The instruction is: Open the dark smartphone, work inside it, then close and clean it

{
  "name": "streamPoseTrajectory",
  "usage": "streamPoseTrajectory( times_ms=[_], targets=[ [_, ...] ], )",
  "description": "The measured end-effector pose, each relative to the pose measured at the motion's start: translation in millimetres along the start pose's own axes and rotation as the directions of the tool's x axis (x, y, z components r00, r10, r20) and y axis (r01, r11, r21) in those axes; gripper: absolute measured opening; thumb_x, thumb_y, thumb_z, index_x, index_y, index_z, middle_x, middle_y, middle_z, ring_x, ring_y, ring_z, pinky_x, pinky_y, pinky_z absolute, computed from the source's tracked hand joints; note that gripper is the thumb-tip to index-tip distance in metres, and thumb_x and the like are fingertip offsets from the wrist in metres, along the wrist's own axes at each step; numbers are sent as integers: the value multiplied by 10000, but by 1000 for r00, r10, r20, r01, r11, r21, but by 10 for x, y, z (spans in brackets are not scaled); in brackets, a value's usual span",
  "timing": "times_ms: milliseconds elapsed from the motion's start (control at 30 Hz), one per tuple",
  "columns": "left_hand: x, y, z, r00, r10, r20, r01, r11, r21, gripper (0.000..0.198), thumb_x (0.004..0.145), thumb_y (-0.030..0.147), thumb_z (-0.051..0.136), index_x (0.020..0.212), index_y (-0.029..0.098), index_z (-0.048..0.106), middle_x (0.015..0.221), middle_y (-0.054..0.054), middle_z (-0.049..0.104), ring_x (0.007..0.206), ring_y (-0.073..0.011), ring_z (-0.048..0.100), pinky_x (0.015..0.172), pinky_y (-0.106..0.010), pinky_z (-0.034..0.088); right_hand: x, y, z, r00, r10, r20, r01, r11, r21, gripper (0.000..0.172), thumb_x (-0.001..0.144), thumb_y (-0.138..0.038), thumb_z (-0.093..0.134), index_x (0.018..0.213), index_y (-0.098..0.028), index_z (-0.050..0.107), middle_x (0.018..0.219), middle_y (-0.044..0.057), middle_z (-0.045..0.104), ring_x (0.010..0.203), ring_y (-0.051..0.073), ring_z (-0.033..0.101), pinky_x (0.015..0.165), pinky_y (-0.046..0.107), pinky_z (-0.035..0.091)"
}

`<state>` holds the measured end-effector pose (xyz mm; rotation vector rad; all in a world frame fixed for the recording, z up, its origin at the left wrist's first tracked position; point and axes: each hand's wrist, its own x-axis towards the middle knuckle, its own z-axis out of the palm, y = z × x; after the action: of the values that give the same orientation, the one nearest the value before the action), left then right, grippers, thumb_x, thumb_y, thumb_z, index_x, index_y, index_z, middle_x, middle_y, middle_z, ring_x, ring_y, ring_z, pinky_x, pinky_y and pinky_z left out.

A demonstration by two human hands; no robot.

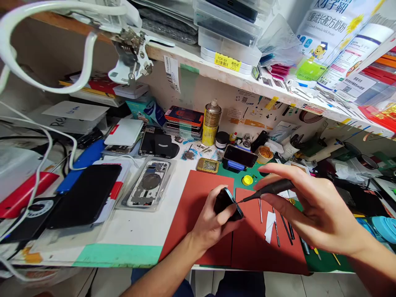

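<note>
My left hand point(213, 220) is wrapped round a dark smartphone point(223, 201), holding it tilted above the red mat point(198, 198) with its bottom edge turned up to the right. Between the fingertips of my right hand point(312, 206) is a black screwdriver point(272, 189). Its thin tip meets the phone's edge; whether it sits in a screw is too small to tell. On the mat to the right lie tweezers point(276, 231), a white paper scrap point(270, 226) and several slim tools.
An opened phone housing point(150, 183) rests in a clear tray on the left, beside a black phone point(86, 196). Behind stand a yellow spray can point(211, 123), a small yellow cap point(247, 180) and a propped phone point(240, 156). A loaded shelf point(222, 82) overhangs the bench.
</note>
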<state>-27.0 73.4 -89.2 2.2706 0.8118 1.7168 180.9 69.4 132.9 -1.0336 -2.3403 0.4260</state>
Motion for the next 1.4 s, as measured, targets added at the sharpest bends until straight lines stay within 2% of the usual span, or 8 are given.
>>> streamPoseTrajectory(
  times_ms=[133, 267, 400, 533, 633, 733, 900, 1400],
  targets=[
    [12, 0, -9, 1000, -10, 8, 10, 998, 55, 353, 1044, 352, 722, 1338, 228, 571, 1527, -195, 466, 1357, -304, 601, 1017, -461, 642, 305, -56, -90, 997, -37, 65, 46, 989, -140, 137, 1045, -281, 732, 1146, -209, 675, 763, -4, 766, 537, 129, 662, 527, 243, 480],
    [22, 4, -8, 999, -31, 12, 30, 997, 73, 341, 1028, 372, 744, 1304, 241, 591, 1506, -189, 501, 1341, -323, 604, 997, -464, 640, 497, -106, -126, 983, -102, 156, 133, 970, -204, 71, 1040, -216, 630, 1082, -181, 676, 790, 20, 743, 577, 128, 604, 589, 260, 448],
    [23, 4, -9, 1000, -25, 8, 25, 998, 57, 412, 1003, 348, 783, 1350, 250, 584, 1492, -183, 508, 1302, -315, 623, 1004, -474, 635, 568, -127, -125, 980, -96, 172, 137, 960, -243, 120, 1079, -253, 604, 1076, -173, 693, 613, -55, 612, 472, 111, 488, 568, 274, 373],
    [18, -6, -7, 999, -41, 25, 40, 997, 59, 419, 980, 346, 812, 1333, 257, 606, 1502, -185, 499, 1301, -324, 617, 993, -482, 641, 587, -146, -130, 969, -74, 235, 126, 968, -217, 144, 1059, -221, 566, 1147, -162, 664, 731, -4, 696, 551, 133, 571, 607, 276, 403],
    [14, -13, -2, 999, -30, 17, 29, 999, 45, 439, 961, 336, 834, 1331, 252, 614, 1490, -181, 509, 1280, -318, 627, 986, -490, 647, 578, -154, -138, 973, -75, 220, 126, 965, -229, 116, 1087, -261, 589, 1084, -173, 664, 622, -45, 623, 480, 125, 506, 585, 283, 378],
    [11, -14, 4, 999, -49, 8, 48, 998, 47, 429, 921, 316, 874, 1274, 255, 639, 1502, -164, 502, 1286, -320, 630, 977, -481, 655, 550, -159, -145, 968, -74, 240, 129, 966, -225, 108, 1069, -255, 599, 1111, -172, 654, 718, 4, 696, 558, 144, 588, 591, 280, 399],
    [4, -14, 10, 999, -50, 15, 49, 998, 46, 350, 905, 290, 884, 1152, 242, 640, 1481, -147, 509, 1286, -321, 621, 978, -487, 654, 497, -165, -157, 970, -73, 233, 128, 965, -229, 129, 1069, -259, 614, 1167, -179, 641, 744, 5, 721, 554, 144, 610, 578, 277, 416],
    [13, 15, -21, 998, -31, 59, 27, 998, 63, 342, 944, 245, 836, 1219, 230, 634, 1447, -164, 484, 1263, -300, 567, 979, -472, 621, 488, -219, -158, 963, -88, 254, 148, 962, -229, 99, 1059, -215, 599, 1133, -165, 641, 793, 34, 740, 567, 147, 610, 579, 280, 412]
  ],
)
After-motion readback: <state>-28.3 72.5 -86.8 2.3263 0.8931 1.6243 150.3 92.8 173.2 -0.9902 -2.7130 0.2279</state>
